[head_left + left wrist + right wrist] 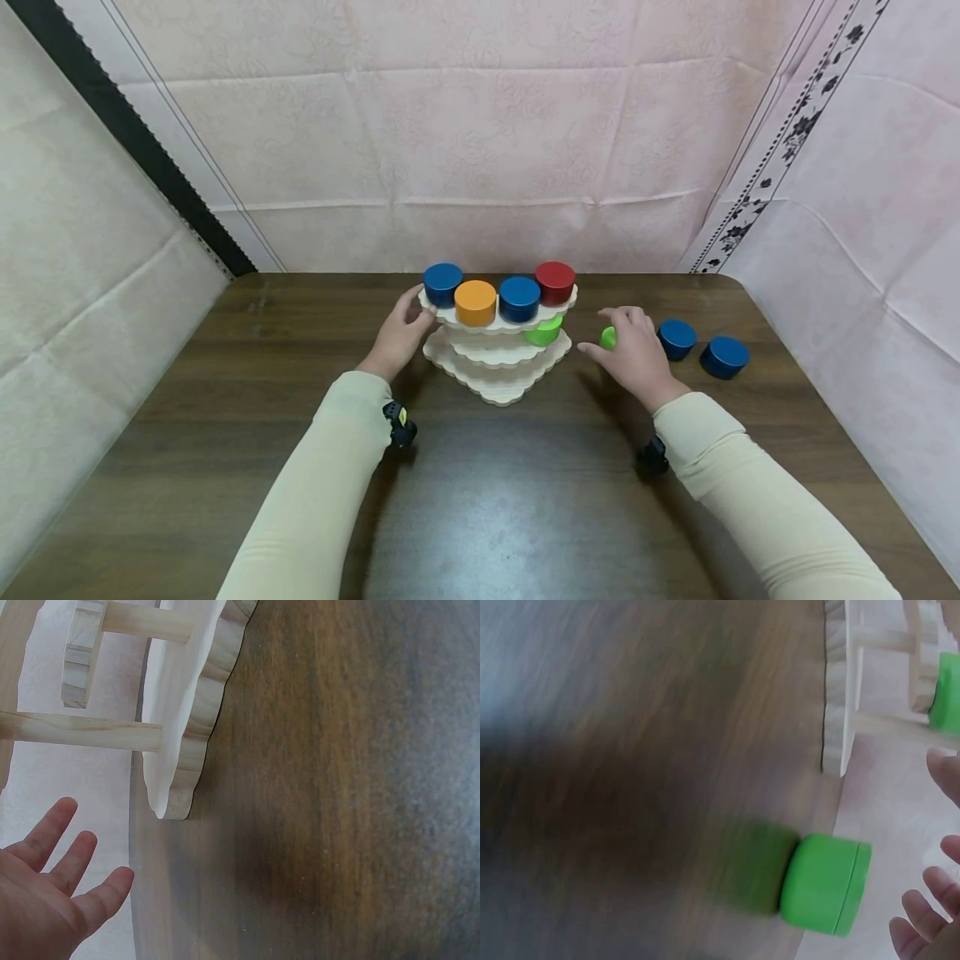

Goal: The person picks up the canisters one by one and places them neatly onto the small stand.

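Right hand [636,354] hovers over the counter [480,500], fingers loosely spread, holding nothing; right wrist view shows the fingertips [930,900] apart from the green puck [826,883], not touching. The green puck sits on the counter just ahead of and under that hand, on the side facing the wooden tiered stand [497,350]; it stands flat on its round face with its axis vertical. The right hand is clearly the nearer one. A gap remains between puck and stand base.

Left hand [401,333] is at the stand's left edge, fingers straight and relaxed, near or just touching the top tier rim by the blue puck [442,283]; contact cannot be confirmed. Left wrist view shows an open palm [37,900] beside the bottom tier, gripping nothing.

Top tier carries blue, orange puck [476,302], second blue puck [520,298] and red puck [555,282]. Another green puck [543,332] sits on the middle tier. Two spare blue pucks [677,338] lie on the counter right of the right hand.
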`<state>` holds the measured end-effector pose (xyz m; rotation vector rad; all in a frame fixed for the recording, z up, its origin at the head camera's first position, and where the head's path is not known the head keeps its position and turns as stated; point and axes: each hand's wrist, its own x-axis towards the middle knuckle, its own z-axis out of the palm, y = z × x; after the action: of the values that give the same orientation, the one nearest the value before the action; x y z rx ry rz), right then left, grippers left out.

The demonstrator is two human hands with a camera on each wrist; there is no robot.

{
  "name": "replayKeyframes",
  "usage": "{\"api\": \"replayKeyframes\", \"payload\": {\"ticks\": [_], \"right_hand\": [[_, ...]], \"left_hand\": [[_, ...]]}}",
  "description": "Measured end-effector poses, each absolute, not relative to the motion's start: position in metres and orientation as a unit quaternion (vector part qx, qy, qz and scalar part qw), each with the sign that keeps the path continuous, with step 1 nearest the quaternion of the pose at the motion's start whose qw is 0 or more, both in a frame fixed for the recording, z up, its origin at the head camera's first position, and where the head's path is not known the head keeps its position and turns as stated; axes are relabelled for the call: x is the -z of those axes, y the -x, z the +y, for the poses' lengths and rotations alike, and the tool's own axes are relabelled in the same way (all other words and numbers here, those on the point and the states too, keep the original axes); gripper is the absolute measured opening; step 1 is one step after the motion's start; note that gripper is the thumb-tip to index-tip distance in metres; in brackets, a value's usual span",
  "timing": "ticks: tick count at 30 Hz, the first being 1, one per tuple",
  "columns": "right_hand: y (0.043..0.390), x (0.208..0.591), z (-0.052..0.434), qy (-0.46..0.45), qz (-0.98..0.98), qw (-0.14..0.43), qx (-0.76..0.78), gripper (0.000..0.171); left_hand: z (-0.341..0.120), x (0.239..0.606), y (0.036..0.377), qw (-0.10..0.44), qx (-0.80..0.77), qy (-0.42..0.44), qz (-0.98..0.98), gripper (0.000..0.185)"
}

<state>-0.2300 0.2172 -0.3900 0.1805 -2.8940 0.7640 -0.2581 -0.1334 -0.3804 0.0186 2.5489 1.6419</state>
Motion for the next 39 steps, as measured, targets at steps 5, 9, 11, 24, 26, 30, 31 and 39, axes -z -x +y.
{"api": "replayKeyframes", "payload": {"ticks": [5, 9, 11, 24, 26, 30, 31, 39], "right_hand": [[0.234, 0.393, 0.223, -0.054, -0.968, 0.057, -0.237, 0.069], [0.237, 0.397, 0.229, -0.046, -0.974, 0.044, -0.219, 0.072], [0.238, 0.398, 0.231, -0.044, -0.975, 0.038, -0.213, 0.074], [0.242, 0.405, 0.244, -0.014, -0.977, 0.008, -0.215, 0.088], [0.243, 0.406, 0.245, -0.008, -0.977, 0.001, -0.213, 0.090], [0.246, 0.409, 0.249, 0.002, -0.978, -0.014, -0.207, 0.093], [0.246, 0.410, 0.249, 0.005, -0.978, -0.018, -0.206, 0.093], [0.249, 0.415, 0.253, 0.019, -0.976, -0.044, -0.213, 0.100]], "left_hand": [[-0.133, 0.381, 0.259, 0.055, -0.544, -0.005, 0.837, 0.063], [-0.133, 0.381, 0.259, 0.055, -0.544, -0.004, 0.837, 0.063], [-0.133, 0.381, 0.259, 0.055, -0.542, -0.004, 0.838, 0.063], [-0.133, 0.380, 0.258, 0.055, -0.542, -0.004, 0.838, 0.064], [-0.133, 0.380, 0.258, 0.055, -0.543, -0.005, 0.838, 0.064], [-0.132, 0.380, 0.258, 0.053, -0.543, -0.006, 0.838, 0.064], [-0.132, 0.380, 0.258, 0.054, -0.543, -0.006, 0.838, 0.064], [-0.132, 0.379, 0.257, 0.056, -0.542, -0.005, 0.838, 0.064]]}}
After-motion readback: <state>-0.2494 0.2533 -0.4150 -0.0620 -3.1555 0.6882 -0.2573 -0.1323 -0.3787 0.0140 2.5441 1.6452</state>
